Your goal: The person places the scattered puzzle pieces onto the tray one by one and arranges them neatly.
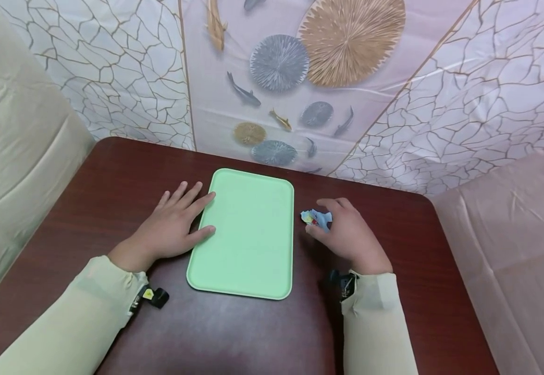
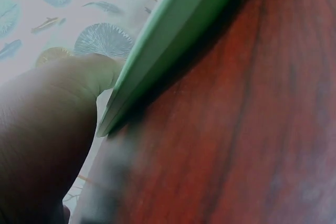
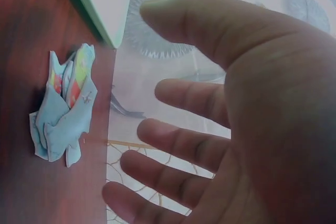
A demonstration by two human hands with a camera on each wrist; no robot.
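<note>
A pale green rectangular tray (image 1: pixel 253 239) lies on the table. My left hand (image 1: pixel 171 224) is spread at its left side, with the thumb and index fingertips over the rim. In the left wrist view the thumb (image 2: pixel 58 108) meets the edge of the tray (image 2: pixel 152 51). To the right of the tray is a small pile of light-blue, irregular flat pieces (image 1: pixel 317 219) with yellow and red patches. My right hand (image 1: pixel 347 232) hovers beside the pile, thumb and fingers apart around it. In the right wrist view the pieces (image 3: pixel 65 111) overlap on the wood, clear of the fingers (image 3: pixel 173 140).
The dark reddish-brown table (image 1: pixel 248 338) has rounded far corners. A patterned cloth (image 1: pixel 272 120) with fish and round leaf shapes hangs along its far edge. Plain light cloth (image 1: pixel 14 130) hangs at the left, with more cloth (image 1: pixel 525 250) at the right.
</note>
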